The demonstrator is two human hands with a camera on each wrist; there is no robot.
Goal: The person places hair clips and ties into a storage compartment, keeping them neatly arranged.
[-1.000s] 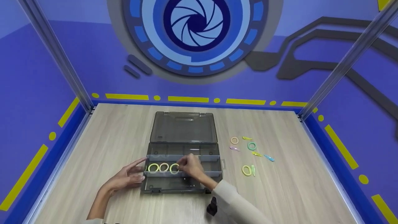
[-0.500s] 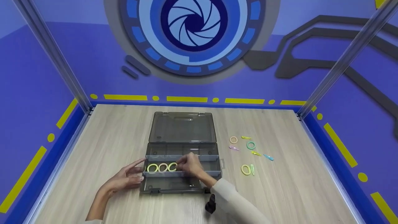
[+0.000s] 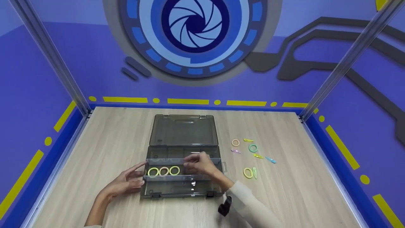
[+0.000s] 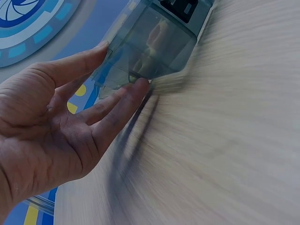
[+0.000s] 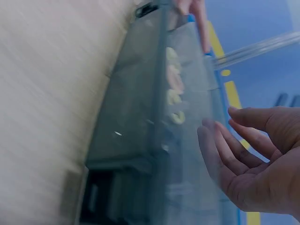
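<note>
A smoky clear organizer box (image 3: 172,188) lies with its lid (image 3: 183,131) folded back on the table. In its middle compartment, a yellow hair tie (image 3: 153,167), a pink hair tie (image 3: 163,167) and another yellow hair tie (image 3: 174,166) sit in a row from the left. My left hand (image 3: 123,183) touches the box's left end with extended fingers; the left wrist view shows fingertips at its wall. Over the right part of that compartment is my right hand (image 3: 202,164), its fingers relaxed and holding nothing, as the right wrist view (image 5: 262,164) shows of the hand.
Right of the box lie a peach hair tie (image 3: 232,142), a green hair tie (image 3: 249,148) and a yellow hair tie (image 3: 244,173). Among them are several snap hair clips, including a purple clip (image 3: 235,151) and a blue clip (image 3: 270,160). Blue walls (image 3: 110,79) border the table.
My right hand has let go of the rightmost yellow hair tie and moved up and right from it. That tie lies in the compartment beside the pink one. My left hand stays at the box's end.
</note>
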